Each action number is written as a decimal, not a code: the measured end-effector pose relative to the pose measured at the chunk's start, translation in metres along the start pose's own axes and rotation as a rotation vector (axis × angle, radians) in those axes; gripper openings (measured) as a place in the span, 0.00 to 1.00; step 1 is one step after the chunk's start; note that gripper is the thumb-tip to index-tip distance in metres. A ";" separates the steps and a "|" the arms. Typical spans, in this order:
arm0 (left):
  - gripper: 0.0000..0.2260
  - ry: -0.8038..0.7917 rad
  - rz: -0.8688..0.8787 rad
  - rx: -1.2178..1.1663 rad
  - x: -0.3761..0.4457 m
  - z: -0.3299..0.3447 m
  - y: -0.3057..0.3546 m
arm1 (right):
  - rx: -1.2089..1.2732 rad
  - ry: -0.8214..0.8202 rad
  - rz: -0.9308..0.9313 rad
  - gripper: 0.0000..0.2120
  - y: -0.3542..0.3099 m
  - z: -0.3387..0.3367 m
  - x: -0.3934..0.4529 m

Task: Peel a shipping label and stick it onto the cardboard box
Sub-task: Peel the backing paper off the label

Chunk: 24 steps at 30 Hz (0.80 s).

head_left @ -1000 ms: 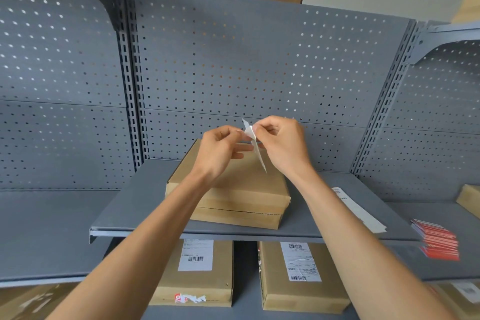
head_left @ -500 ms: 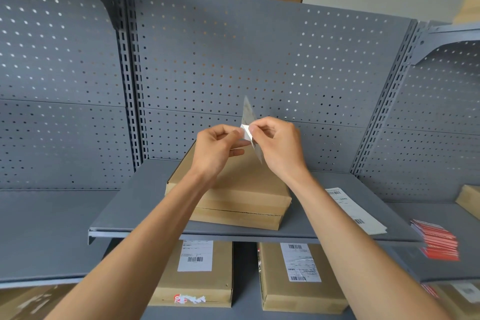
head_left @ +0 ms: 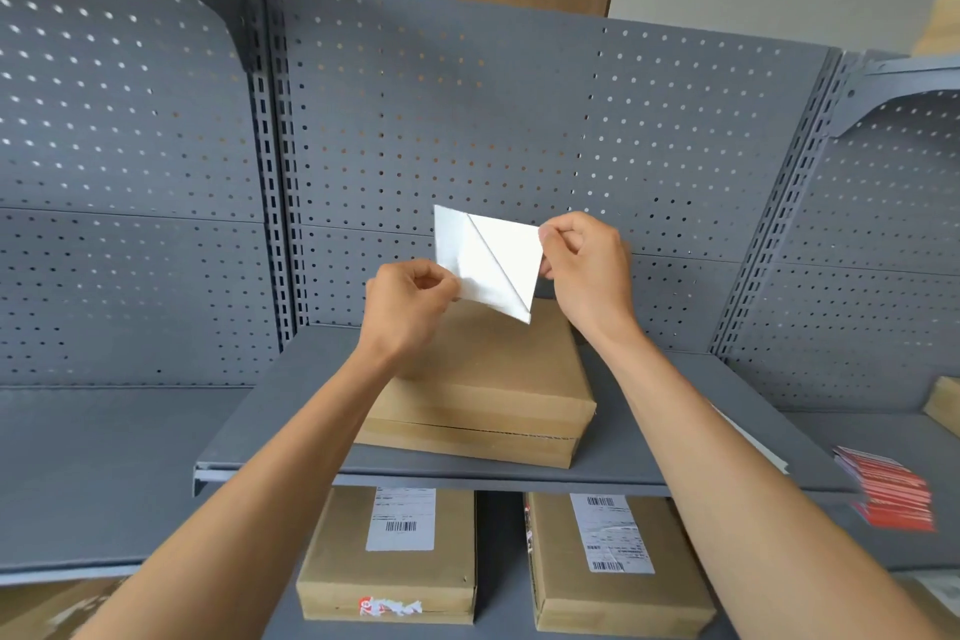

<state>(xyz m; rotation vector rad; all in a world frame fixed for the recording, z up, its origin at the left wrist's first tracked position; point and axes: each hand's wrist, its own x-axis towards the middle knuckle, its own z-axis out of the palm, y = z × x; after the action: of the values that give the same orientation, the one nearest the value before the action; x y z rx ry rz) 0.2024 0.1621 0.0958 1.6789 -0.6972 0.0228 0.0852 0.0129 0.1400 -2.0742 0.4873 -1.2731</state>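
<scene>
Both hands hold a white shipping label (head_left: 485,261) in the air above a plain cardboard box (head_left: 498,382) that lies flat on a grey metal shelf (head_left: 260,431); the left hand (head_left: 410,307) pinches the sheet's lower left corner between thumb and fingers, and the right hand (head_left: 584,270) pinches its right edge. A diagonal line crosses the sheet from its upper middle to its lower right corner, marking where one layer has parted from the other. On the shelf below stand two labelled boxes (head_left: 395,556), and a red stack of cards (head_left: 888,494) lies at the far right.
</scene>
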 end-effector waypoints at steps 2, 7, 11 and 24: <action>0.07 0.007 0.002 0.039 0.001 -0.006 0.000 | -0.002 0.009 -0.005 0.09 -0.001 0.001 0.004; 0.07 0.020 -0.017 0.089 0.005 -0.019 -0.005 | -0.021 0.051 0.006 0.09 -0.004 -0.002 0.013; 0.07 0.031 -0.053 0.111 0.006 -0.032 -0.016 | -0.038 0.067 0.004 0.09 -0.005 -0.006 0.021; 0.04 0.128 -0.314 -0.200 0.013 -0.100 -0.050 | -0.113 0.078 0.004 0.10 -0.009 -0.018 0.048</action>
<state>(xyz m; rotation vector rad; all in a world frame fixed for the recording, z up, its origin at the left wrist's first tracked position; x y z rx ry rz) 0.2716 0.2496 0.0806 1.5617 -0.3236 -0.1564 0.0916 -0.0163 0.1829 -2.1207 0.6112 -1.3563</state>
